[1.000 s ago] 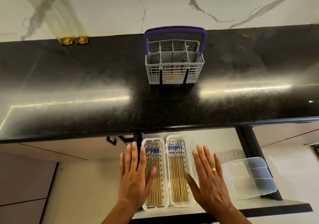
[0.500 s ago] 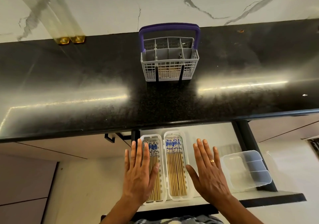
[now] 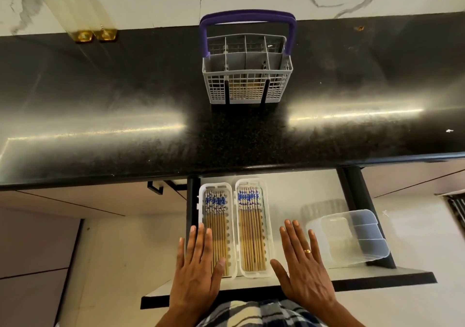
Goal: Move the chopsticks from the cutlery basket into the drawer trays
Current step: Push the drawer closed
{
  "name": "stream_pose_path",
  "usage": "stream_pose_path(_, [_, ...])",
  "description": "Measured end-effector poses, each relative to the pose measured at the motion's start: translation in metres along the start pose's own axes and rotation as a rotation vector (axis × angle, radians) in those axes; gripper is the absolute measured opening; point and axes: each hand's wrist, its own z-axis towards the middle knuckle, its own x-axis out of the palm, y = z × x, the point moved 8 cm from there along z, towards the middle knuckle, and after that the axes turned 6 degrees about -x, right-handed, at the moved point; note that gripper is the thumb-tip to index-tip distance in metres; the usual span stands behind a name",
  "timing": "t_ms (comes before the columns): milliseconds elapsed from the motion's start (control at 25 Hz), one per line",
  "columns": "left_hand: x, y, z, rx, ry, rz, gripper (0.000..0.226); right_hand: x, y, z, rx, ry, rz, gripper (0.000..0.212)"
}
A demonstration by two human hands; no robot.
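No writing is legible anywhere. Lower centre, the left hand (image 3: 198, 271) lies flat, fingers spread, over the left tray (image 3: 201, 226); its chopsticks (image 3: 218, 228) and those in the right tray (image 3: 267, 228) run up-down the frame, blue-patterned ends upward. The right hand (image 3: 302, 268), spread and empty, lies just right. The cutlery basket (image 3: 247, 75) stands upper centre on the counter (image 3: 100, 105).

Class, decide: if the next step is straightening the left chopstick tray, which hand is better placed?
Left. The left hand already overlaps the left tray; the right hand lies beyond the other tray.
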Motion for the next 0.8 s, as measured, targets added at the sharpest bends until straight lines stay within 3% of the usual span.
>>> stream_pose_path(800, [-0.04, -0.004, 0.086, 0.019, -0.109, 0.007, 0.072, -0.031, -0.021, 0.089, -0.005, -0.059, -0.01, 0.073])
